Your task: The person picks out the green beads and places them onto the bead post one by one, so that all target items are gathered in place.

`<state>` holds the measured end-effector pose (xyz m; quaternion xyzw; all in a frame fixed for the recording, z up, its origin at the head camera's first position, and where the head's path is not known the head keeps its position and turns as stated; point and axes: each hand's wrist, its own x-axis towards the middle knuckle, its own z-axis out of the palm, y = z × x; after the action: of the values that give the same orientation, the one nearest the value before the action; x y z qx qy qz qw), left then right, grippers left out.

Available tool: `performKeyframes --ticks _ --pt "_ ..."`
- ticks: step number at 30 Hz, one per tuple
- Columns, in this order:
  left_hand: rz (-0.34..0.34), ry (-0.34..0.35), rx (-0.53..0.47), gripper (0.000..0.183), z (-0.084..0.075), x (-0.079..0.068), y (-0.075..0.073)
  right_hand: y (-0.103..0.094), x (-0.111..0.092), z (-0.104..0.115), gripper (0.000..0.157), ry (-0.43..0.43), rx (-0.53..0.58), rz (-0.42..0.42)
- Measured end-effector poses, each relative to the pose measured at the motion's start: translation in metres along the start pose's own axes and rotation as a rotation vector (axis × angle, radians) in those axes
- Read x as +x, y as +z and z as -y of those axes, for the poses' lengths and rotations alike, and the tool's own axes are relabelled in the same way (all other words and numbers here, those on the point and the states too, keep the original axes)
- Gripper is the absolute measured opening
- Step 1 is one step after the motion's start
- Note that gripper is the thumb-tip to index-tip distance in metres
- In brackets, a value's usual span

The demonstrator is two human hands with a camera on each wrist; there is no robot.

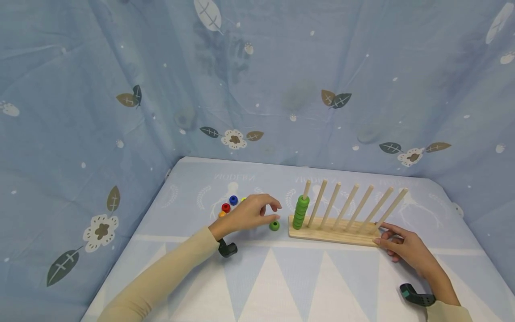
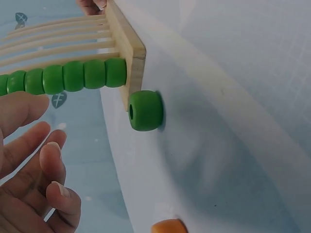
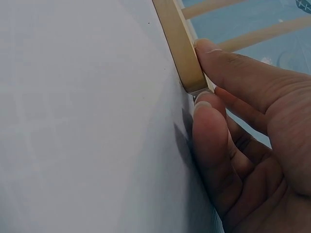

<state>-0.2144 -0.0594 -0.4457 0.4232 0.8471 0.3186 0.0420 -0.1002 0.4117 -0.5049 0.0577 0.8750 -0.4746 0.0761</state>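
A wooden bead rack [image 1: 334,230] stands on the table with a row of upright pegs; its leftmost peg carries a stack of green beads [image 1: 300,212]. One loose green bead [image 1: 274,226] sits just left of the base, its hole showing in the left wrist view. Above and beside that bead hovers my left hand [image 1: 254,212], thumb and fingers apart, nothing between them. At the rack's right end, my right hand [image 1: 406,250] holds the base between thumb and fingers. The right wrist view shows those fingertips against the end of the wooden base [image 3: 182,53].
Left of my left hand lie a blue bead [image 1: 233,200], a red bead [image 1: 225,207] and an orange bead [image 1: 222,214]. A yellow bead [image 1: 243,199] is mostly hidden behind that hand. Patterned blue cloth [image 1: 273,89] hangs behind the table.
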Motion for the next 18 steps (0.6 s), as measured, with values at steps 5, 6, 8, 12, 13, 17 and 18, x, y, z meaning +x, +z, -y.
performKeyframes --ticks 5,6,8,12,13,17,18 --pt "0.010 -0.014 -0.004 0.033 0.0046 -0.0020 0.0038 0.0016 -0.0011 -0.0001 0.079 -0.012 -0.006 0.000" --pt "0.010 -0.016 -0.001 0.033 0.0055 -0.0024 0.0045 0.0017 -0.0011 0.0000 0.078 -0.013 -0.007 -0.002" --pt "0.010 -0.021 0.002 0.033 0.0068 -0.0031 0.0056 0.0015 -0.0011 -0.0005 0.078 -0.018 -0.013 -0.001" --pt "0.014 -0.027 -0.010 0.033 0.0078 -0.0050 0.0066 0.0012 -0.0010 -0.0015 0.079 -0.021 -0.015 -0.002" --pt "0.016 -0.030 -0.014 0.033 0.0080 -0.0055 0.0068 0.0010 -0.0012 -0.0014 0.079 -0.023 -0.013 0.000" --pt "0.029 -0.046 -0.023 0.033 0.0091 -0.0067 0.0077 0.0007 -0.0010 -0.0012 0.079 -0.015 -0.005 -0.003" --pt "0.033 -0.050 -0.024 0.033 0.0090 -0.0068 0.0078 0.0007 -0.0010 -0.0007 0.079 -0.007 -0.002 -0.007"
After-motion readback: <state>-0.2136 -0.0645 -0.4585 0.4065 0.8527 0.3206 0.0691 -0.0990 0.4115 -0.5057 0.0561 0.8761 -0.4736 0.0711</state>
